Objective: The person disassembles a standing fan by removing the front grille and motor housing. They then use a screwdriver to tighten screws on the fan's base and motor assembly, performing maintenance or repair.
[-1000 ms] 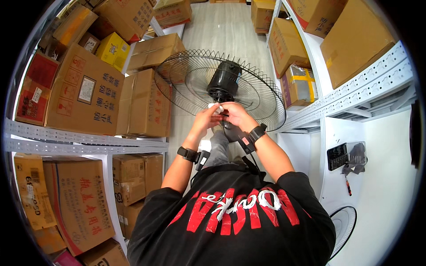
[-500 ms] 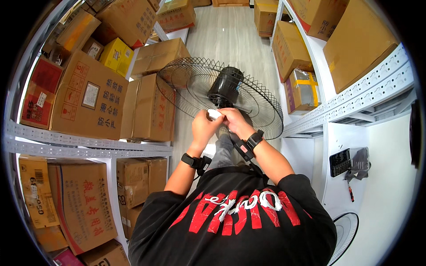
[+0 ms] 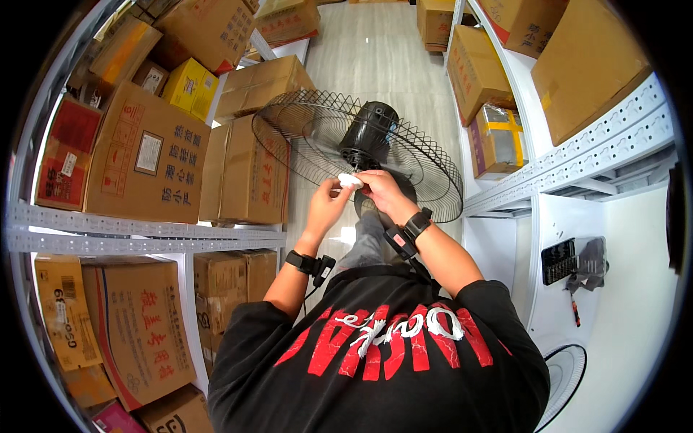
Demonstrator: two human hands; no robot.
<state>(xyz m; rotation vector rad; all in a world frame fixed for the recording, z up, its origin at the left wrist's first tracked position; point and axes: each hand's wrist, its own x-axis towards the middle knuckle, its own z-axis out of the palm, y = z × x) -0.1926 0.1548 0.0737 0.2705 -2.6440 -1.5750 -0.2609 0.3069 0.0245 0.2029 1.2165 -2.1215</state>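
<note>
A black fan with a wide wire guard [image 3: 281, 130] and a black motor housing [image 3: 368, 130] stands in front of me, just beyond my hands. My left hand [image 3: 328, 202] is closed on a small white plastic piece [image 3: 350, 180]. My right hand [image 3: 384, 189] also has its fingertips closed on that piece, at its right side, just below the motor. The exact shape of the white piece and what lies under my fingers are partly hidden.
Shelves with cardboard boxes [image 3: 148, 162] line both sides of the aisle [image 3: 361, 50]. On the right, a white shelf board holds a black case [image 3: 558, 261], a grey bag and a red screwdriver [image 3: 576, 310]. A round fan guard [image 3: 567, 382] leans at the lower right.
Both hands stay at the white piece with the fingers shifting on it; it now sits more visibly between the fingertips. The whole view has shifted slightly with my head.
</note>
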